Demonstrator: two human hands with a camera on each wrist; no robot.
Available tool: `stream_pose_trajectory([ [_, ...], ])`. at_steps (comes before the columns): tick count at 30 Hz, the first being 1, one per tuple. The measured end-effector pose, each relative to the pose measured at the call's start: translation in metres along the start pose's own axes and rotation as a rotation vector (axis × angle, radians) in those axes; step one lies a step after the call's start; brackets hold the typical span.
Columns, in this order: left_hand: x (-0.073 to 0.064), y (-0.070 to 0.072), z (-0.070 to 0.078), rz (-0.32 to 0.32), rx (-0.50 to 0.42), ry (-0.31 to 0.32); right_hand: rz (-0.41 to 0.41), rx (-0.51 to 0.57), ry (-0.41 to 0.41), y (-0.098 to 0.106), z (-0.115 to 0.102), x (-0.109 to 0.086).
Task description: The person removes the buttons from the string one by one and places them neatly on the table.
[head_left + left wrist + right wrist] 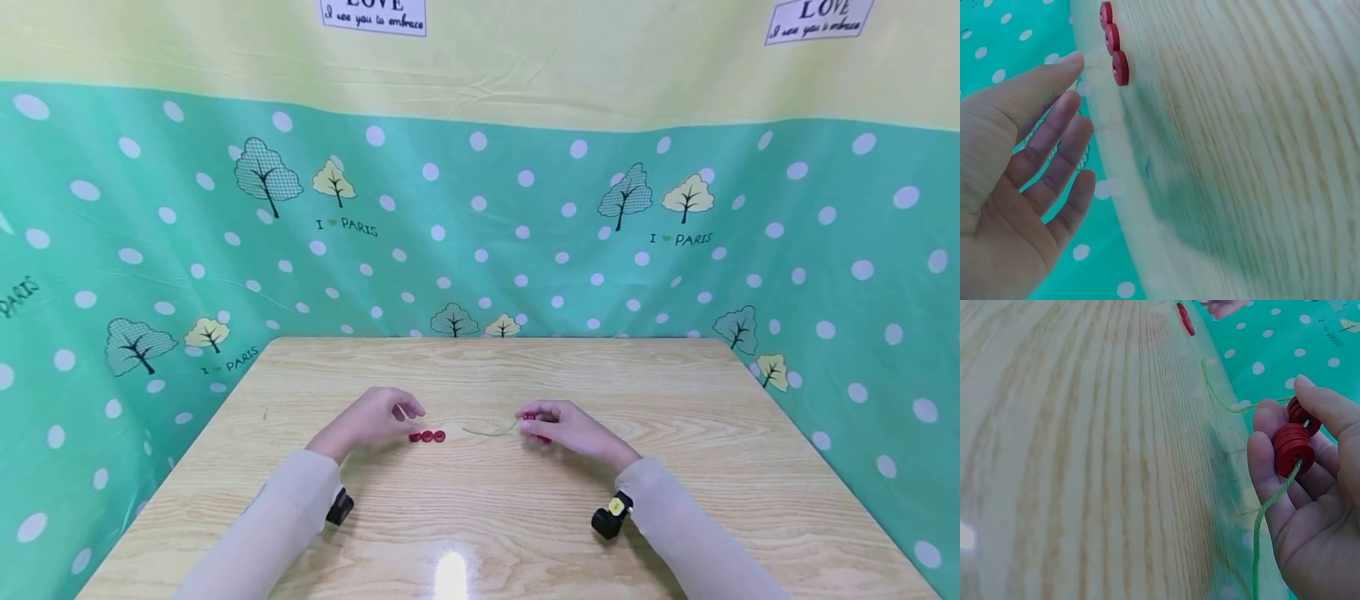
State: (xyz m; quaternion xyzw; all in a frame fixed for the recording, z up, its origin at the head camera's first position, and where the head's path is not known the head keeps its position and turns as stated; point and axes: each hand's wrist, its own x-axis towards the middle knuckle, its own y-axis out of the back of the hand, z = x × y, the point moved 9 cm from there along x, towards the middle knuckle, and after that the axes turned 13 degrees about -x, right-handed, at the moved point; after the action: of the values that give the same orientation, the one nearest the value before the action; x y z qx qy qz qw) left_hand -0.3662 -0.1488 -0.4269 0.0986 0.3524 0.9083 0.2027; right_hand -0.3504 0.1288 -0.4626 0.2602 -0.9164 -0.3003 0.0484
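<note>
My right hand (566, 427) holds a stack of red buttons (1294, 449) threaded on a green string (1264, 509), pinched between thumb and fingers. One end of the string trails left over the table in the head view; the other hangs below the buttons in the right wrist view. Three loose red buttons (427, 436) lie in a row on the table, beside my left hand (384, 414). That hand hovers near them with loosely bent fingers and nothing between thumb and fingertips, as the left wrist view (1041, 150) shows.
The wooden table (480, 517) has a glare spot near its front edge. A teal and yellow curtain (480, 208) with dots and trees hangs behind and along both sides. Each wrist wears a small black camera (609, 523).
</note>
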Motion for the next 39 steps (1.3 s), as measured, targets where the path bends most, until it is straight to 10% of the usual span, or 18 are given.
stream_pose_trajectory([
  [17,0.014,-0.019,0.045,0.012,-0.038,-0.182,-0.009,0.012,0.017,-0.004,0.001,0.003],
  [39,0.039,-0.079,0.109,-0.037,-0.031,-0.336,-0.033,0.041,0.086,-0.009,-0.013,0.006],
])
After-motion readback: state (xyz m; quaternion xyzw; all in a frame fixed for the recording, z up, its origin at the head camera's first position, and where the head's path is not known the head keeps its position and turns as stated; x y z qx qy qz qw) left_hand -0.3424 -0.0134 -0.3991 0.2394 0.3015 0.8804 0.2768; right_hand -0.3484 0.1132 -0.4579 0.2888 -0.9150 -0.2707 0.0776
